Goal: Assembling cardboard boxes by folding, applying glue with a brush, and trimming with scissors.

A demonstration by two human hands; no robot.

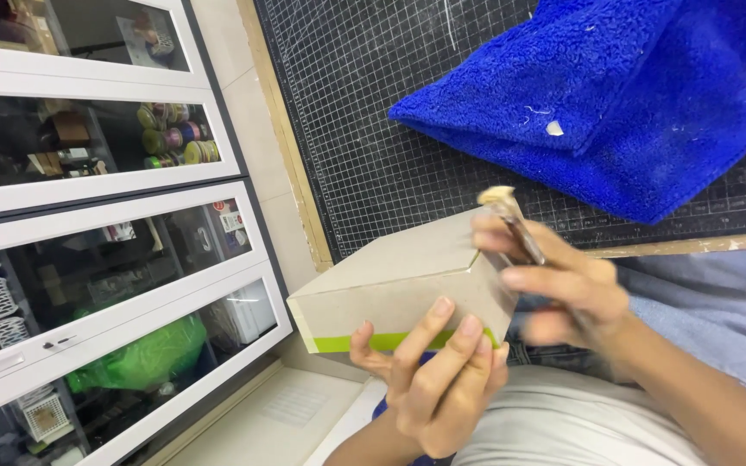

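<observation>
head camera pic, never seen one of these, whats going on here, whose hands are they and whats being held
This single picture comes from a camera worn on a person's head, looking down at their own two bare hands, so the scene appears tilted. There is no machine.

The left hand grips a grey cardboard box from below; the box has a green strip along its lower edge. The right hand holds a small brush with a pale tip at the box's upper corner; this hand is blurred.

Behind lies a black cutting mat with a white grid, with a blue fluffy towel on it. At the left stands a white cabinet with glass doors and craft supplies inside.
</observation>
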